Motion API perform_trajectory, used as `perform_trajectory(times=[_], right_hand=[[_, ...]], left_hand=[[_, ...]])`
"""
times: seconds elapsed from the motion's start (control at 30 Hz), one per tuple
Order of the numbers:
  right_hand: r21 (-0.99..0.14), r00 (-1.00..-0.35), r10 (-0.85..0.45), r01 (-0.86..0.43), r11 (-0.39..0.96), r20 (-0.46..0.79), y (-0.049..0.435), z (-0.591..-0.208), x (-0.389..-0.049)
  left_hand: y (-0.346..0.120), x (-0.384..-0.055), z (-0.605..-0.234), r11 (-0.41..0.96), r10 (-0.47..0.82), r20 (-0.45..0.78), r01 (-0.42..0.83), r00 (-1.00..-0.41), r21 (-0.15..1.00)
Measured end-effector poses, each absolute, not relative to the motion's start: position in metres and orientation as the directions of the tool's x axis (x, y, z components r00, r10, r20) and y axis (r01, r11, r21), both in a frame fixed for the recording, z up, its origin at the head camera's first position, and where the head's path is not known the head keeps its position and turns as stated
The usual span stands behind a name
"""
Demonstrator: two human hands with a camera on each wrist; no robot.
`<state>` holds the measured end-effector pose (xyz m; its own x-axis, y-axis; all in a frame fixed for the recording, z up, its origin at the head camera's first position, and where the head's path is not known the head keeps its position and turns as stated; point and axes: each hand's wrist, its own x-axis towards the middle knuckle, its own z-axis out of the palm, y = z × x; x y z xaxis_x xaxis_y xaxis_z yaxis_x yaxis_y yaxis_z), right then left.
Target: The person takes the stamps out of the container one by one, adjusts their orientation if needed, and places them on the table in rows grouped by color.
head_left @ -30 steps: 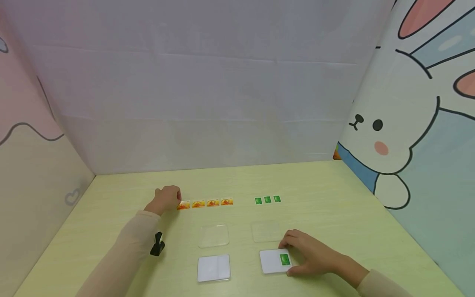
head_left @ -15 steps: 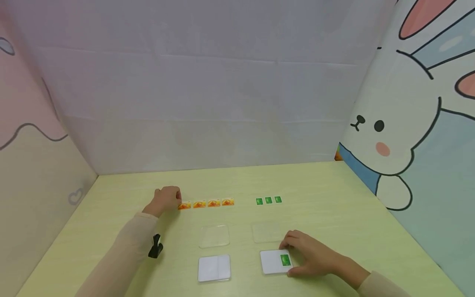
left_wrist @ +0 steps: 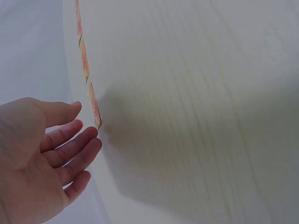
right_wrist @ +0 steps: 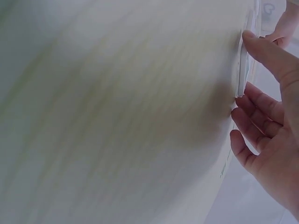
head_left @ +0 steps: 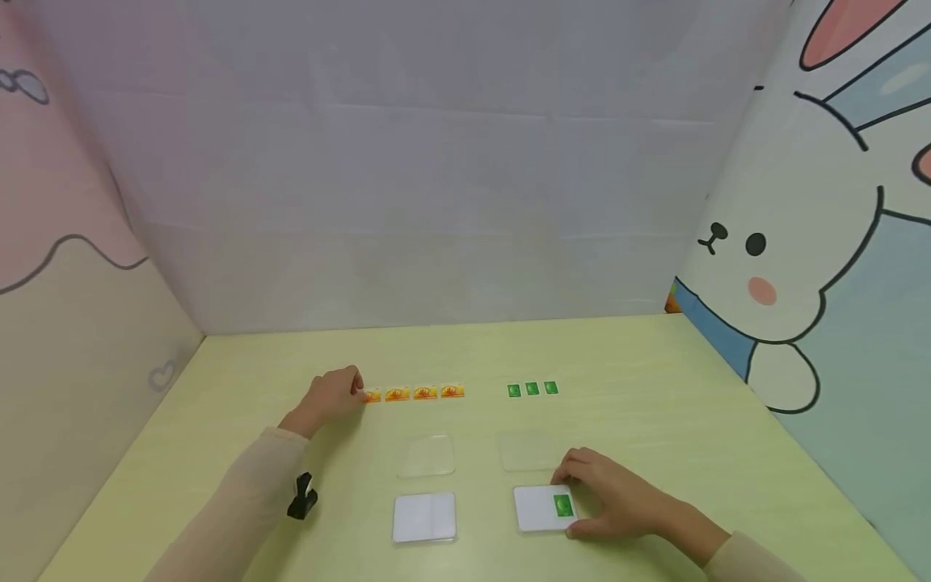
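In the head view, my left hand [head_left: 336, 396] is at the left end of a row of several small orange-and-yellow printed cards [head_left: 397, 394]. Its fingertips overlap the edge of the leftmost card [left_wrist: 94, 105], and the left wrist view shows thumb and fingers spread apart, loosely bent. Nearer the front, my right hand [head_left: 612, 497] holds a flat, shallow white-topped case [head_left: 537, 509] by its right end, thumb at the near edge and fingers at the far edge. A small green card [head_left: 563, 505] lies on top of that case, beside the palm.
A second white-topped case [head_left: 424, 517] lies to the left. Behind the cases are two clear plastic lids, the left lid [head_left: 425, 456] and the right lid [head_left: 528, 450]. Three green cards [head_left: 532, 389] form a row at the back. A white curtain [head_left: 436, 202] closes the far side.
My left hand has moved slightly right, now covering more of the leftmost orange card. The right hand keeps its grip on the case. The head view has shifted a little.
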<state>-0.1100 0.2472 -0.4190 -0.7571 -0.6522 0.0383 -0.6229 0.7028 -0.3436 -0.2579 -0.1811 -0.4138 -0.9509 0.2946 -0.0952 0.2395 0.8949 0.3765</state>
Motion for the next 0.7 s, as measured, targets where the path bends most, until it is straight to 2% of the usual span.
perform_trajectory(times=[0.37, 0.7], right_hand=[[-0.353, -0.772, -0.635, -0.595, 0.722, 0.002, 0.248, -0.42, -0.112], [-0.353, -0.755, -0.654, -0.622, 0.699, 0.035, 0.247, -0.419, -0.112]], left_hand=[[-0.173, -0.251, -0.416, 0.893, 0.303, -0.068, 0.258, -0.95, 0.368], [-0.171, -0.247, -0.421, 0.889, 0.322, -0.017, 0.296, -0.947, 0.349]])
